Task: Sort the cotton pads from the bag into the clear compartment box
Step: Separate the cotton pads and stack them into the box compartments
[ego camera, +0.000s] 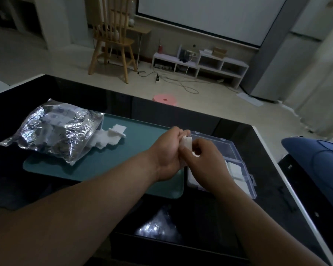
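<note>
Both hands met over the clear compartment box (238, 169): left hand (169, 150) and right hand (204, 158) pinched a small stack of cotton pads (187, 144). Bag (52, 131) lay left, pads spilling out. Best to square the stack, then lower it flat into one compartment.

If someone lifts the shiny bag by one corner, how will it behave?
The bag looks crinkled and thin, so it would probably sag. Its open end faces the loose pads on the mat, so more might slide out. It seems light.
</note>
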{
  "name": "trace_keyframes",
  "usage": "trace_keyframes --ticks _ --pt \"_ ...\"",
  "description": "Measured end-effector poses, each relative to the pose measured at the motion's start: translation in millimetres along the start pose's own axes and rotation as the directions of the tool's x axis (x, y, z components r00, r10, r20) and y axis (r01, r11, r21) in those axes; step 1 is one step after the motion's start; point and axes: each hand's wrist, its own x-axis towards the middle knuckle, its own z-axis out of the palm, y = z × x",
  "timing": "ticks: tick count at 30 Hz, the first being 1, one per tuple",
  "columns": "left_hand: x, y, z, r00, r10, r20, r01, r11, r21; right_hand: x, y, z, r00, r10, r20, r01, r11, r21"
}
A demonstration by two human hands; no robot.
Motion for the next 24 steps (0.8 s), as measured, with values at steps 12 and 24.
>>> trace_keyframes --ticks 12,24 --pt "10 -34 36 0.974 0.185 -0.133 -0.084 0.836 0.542 -4 15 -25 0.944 0.293 0.152 -0.331 0.828 0.452" --pt "38 -46 58 0.924 0.344 -0.167 -0.129 0.691 0.712 5 30 -47 0.943 0.315 0.111 -0.333 0.86 0.387"
